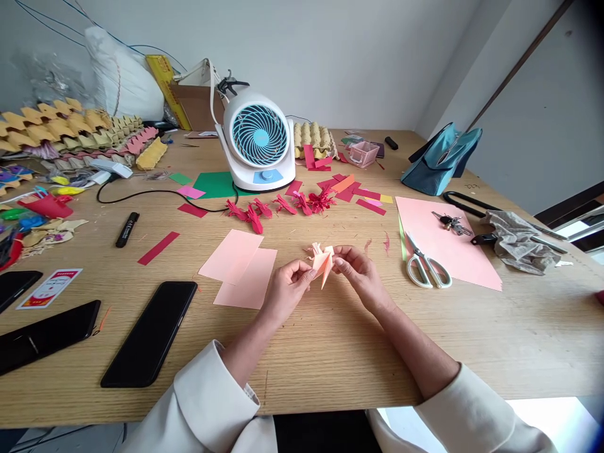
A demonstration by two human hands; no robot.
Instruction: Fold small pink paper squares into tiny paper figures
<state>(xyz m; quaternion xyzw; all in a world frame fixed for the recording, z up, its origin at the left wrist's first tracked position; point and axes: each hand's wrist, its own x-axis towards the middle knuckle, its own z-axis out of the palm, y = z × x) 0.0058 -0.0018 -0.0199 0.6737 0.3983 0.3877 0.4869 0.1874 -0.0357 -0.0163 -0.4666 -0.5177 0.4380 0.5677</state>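
Note:
A small peach folded paper piece (323,262) with fringed, cut ends is held up over the middle of the wooden table. My left hand (289,286) pinches its left side between thumb and fingers. On its right side my right hand (361,274) grips it with thumb and index finger. A pointed flap hangs down between the two hands. Two pale pink paper sheets (248,280) lie overlapping just left of my left hand. Beyond the hands is a row of red fringed paper pieces (284,204). White-handled scissors (428,267) lie to the right, partly on a large pink sheet (465,258).
A white fan (260,141) stands at the back centre, near an egg tray (314,138) and scattered red strips (346,185). Phones (150,333) and a black marker (127,229) lie left. A blue bag (436,160), keys (453,224) and crumpled grey paper (519,242) sit right.

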